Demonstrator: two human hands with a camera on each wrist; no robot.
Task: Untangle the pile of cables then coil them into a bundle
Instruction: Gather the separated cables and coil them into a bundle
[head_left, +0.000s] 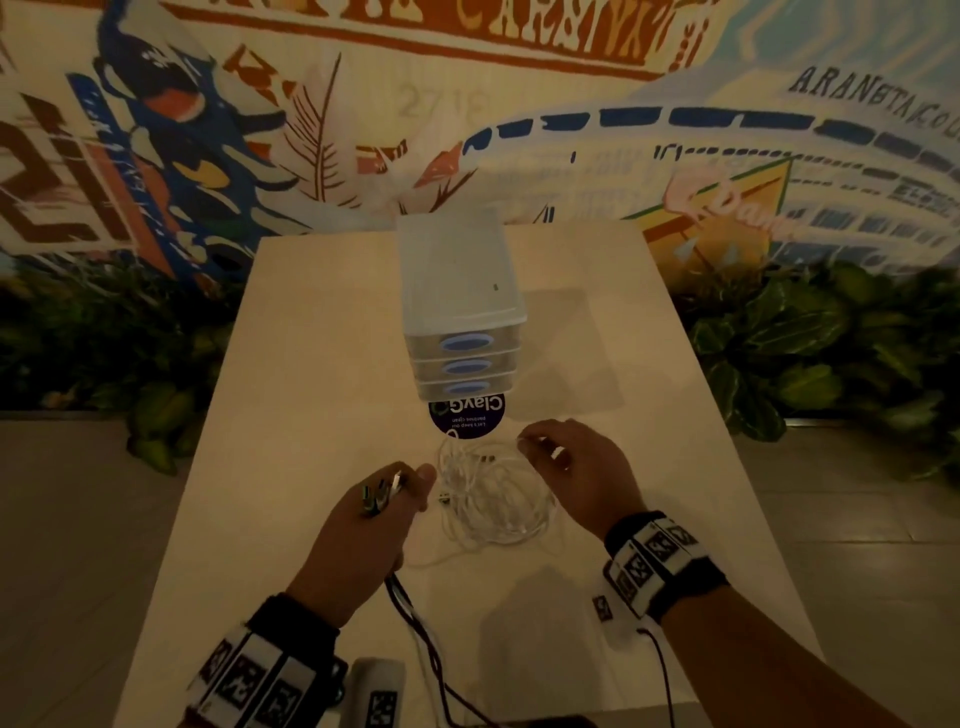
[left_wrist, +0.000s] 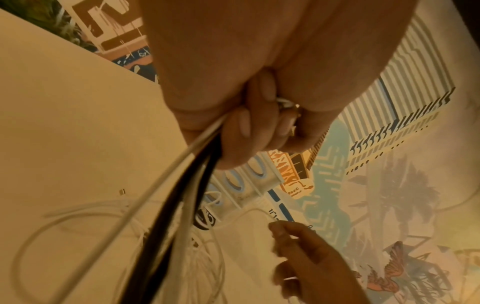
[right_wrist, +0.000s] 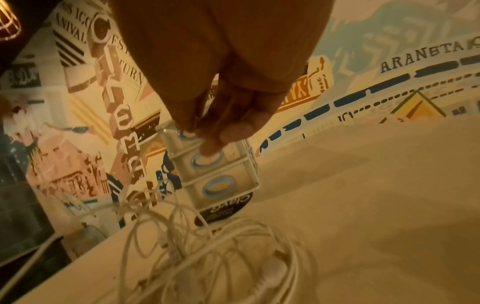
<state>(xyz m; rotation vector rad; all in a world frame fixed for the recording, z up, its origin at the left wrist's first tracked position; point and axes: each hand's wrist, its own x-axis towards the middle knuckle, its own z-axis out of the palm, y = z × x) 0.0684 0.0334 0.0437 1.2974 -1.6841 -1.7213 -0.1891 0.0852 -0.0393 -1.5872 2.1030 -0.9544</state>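
A loose tangle of thin white cables (head_left: 493, 499) lies on the pale table (head_left: 649, 364) between my hands. My left hand (head_left: 397, 496) grips a bunch of black and white cables; their plug ends (head_left: 382, 493) stick out above the fist, and the cables trail back toward me (head_left: 410, 608). In the left wrist view the fingers (left_wrist: 241, 127) curl round that bunch (left_wrist: 182, 185). My right hand (head_left: 535, 447) hovers over the tangle's far right edge and pinches one white strand. In the right wrist view its fingertips (right_wrist: 215, 139) hang above the tangle (right_wrist: 221, 257).
A translucent stack of three drawers (head_left: 457, 291) stands just beyond the tangle, with a dark round sticker (head_left: 467, 418) at its foot. Leafy plants (head_left: 805, 332) flank the table. A small marker tag (head_left: 602, 607) and a marked device (head_left: 379, 691) lie near the front edge.
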